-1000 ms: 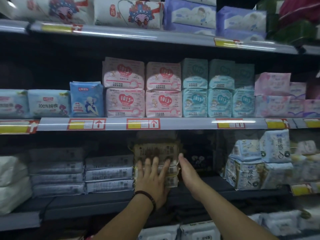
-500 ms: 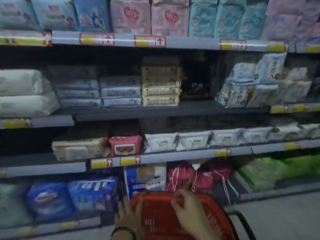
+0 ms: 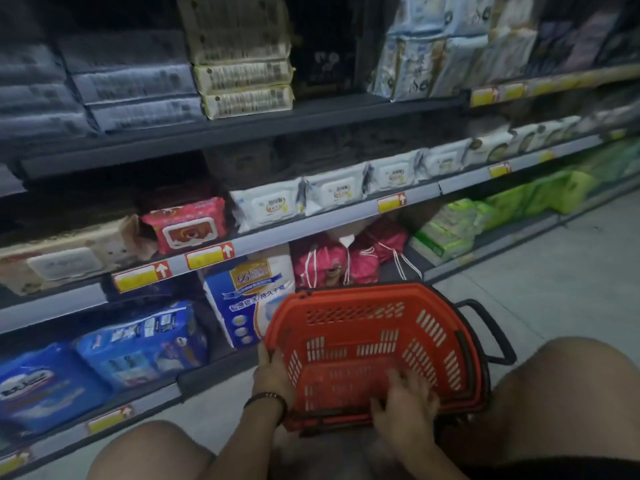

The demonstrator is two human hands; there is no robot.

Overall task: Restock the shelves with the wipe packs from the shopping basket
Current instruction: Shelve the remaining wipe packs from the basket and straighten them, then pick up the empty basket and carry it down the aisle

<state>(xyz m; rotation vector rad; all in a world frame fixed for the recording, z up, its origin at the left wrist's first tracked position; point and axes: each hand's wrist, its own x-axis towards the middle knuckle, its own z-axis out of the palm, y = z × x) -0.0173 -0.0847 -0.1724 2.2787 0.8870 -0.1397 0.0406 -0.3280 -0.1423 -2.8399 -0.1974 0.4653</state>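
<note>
The red shopping basket [image 3: 360,323] sits on the floor between my knees, tipped toward me, and no pack shows inside it. My left hand [image 3: 272,374] grips its left rim; a dark band circles that wrist. My right hand [image 3: 403,407] lies over the near rim with its fingers hooked inside. A stack of beige wipe packs [image 3: 244,81] stands on the dark upper shelf [image 3: 311,112]. One shelf down, white wipe packs [image 3: 266,206] stand in a row beside a red wipe pack [image 3: 188,225].
Grey packs [image 3: 135,88] lie left of the beige stack. The bottom shelf holds blue bags [image 3: 142,344], a white and blue bag [image 3: 252,292], pink drawstring bags [image 3: 332,261] and green packs [image 3: 446,230]. The basket's black handle [image 3: 491,334] sticks out to the right over grey floor [image 3: 554,282].
Both hands left the beige stack on the upper shelf and came down to the red basket. My view dropped from the upper shelves to the floor, and my knees now show.
</note>
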